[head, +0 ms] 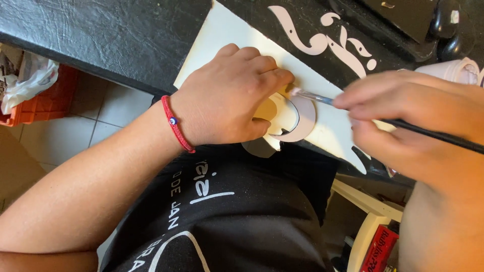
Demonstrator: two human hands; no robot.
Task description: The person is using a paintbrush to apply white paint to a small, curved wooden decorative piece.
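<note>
At the frame's centre the left hand (227, 95) presses a round pale cutout (297, 118) onto the white board (212, 45) on the black worktop (116, 35), while the right hand (403, 121), its grip pinched narrow around a thin paintbrush (433, 133), lays its long axis right-to-left, bristle tip touching the cutout's upper edge beside the left fingertips (282, 78).

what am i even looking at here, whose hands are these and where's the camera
The one picture comes from a camera worn on a person's head, looking down at their own two bare hands. The left hand, with a red cord bracelet on its wrist, presses down on a pale round cut-out piece that lies on a flat cream-white board. The right hand holds a thin black-handled paintbrush with its tip touching that piece. The board rests on a black table, which also carries a white curly cut-out shape. Below you see the person's black printed shirt and a tiled floor.
</note>
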